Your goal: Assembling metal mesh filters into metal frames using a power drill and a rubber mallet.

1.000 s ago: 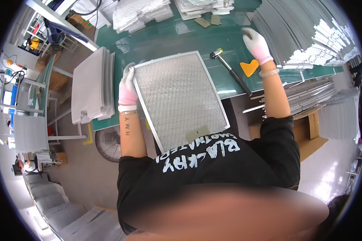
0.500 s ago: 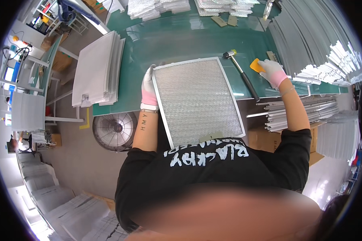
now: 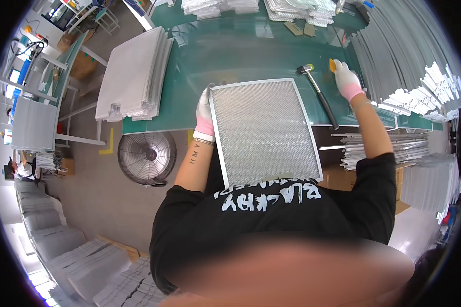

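A metal mesh filter panel (image 3: 266, 130) with a silver frame leans against my body, its far edge over the near part of the green table. My left hand (image 3: 205, 115), in a white and pink glove, is closed on the panel's left edge near the far corner; the fingers are partly hidden behind the frame. My right hand (image 3: 348, 83), gloved alike, grips a small orange block-like piece (image 3: 333, 65) above the right side of the table. Most of that piece is covered by the fingers. Between the panel and this hand lies a mallet (image 3: 320, 97) with a black handle.
White mesh panels (image 3: 133, 71) are stacked at the table's left. Long metal frame strips (image 3: 404, 56) pile up on the right, with more strips (image 3: 384, 148) below the edge. Mesh sheets (image 3: 302, 9) sit at the back of the table (image 3: 230, 51). A floor fan (image 3: 148, 156) stands left.
My right hand has moved slightly farther away and nearer the mallet's head, turning the orange piece so less of it shows. The whole view has shifted; my left hand keeps its hold on the panel.
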Demonstrator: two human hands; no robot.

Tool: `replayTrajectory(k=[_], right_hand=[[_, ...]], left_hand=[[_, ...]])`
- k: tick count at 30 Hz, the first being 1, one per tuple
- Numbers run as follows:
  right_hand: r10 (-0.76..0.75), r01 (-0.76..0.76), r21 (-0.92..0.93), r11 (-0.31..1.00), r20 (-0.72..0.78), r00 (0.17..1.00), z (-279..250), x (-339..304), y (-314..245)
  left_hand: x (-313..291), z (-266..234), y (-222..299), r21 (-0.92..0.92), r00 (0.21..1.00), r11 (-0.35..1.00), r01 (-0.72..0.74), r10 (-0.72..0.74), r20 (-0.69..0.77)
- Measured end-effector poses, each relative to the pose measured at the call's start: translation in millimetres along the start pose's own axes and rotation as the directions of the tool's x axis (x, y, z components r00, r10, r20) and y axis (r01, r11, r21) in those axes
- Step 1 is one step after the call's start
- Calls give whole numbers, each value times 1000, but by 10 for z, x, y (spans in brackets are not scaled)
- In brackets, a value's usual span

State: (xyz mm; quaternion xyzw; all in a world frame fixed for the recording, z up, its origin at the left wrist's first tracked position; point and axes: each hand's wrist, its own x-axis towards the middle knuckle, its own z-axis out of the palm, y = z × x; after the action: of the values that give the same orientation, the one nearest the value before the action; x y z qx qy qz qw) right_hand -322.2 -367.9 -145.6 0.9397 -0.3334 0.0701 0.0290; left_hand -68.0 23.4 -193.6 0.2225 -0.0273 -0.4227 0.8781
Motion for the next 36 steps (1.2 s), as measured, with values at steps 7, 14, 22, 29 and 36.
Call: replayTrajectory(k=[7, 14, 22, 29, 36], right_hand=[[-430, 419, 233, 877, -7, 903, -469, -738, -2510], [-418, 368, 502, 782, -13, 908, -273, -658, -3107], [-303, 259, 436, 862, 35, 952, -183, -260, -3431], [-465, 421, 433, 797, -5, 885, -246, -745, -3039], [-405, 385, 347, 855, -17, 914, -231, -488, -3319]], left_hand=[[-14, -77, -33, 3, 1000, 1000, -1, 1, 23], [1, -57, -9, 35, 999, 999, -17, 18, -29], [51, -204, 37, 148, 1000, 989, -16, 16, 1], [-10, -54, 8, -8, 999, 1000, 16, -16, -41], [-4, -66, 41, 39, 994, 998, -45, 49, -94]])
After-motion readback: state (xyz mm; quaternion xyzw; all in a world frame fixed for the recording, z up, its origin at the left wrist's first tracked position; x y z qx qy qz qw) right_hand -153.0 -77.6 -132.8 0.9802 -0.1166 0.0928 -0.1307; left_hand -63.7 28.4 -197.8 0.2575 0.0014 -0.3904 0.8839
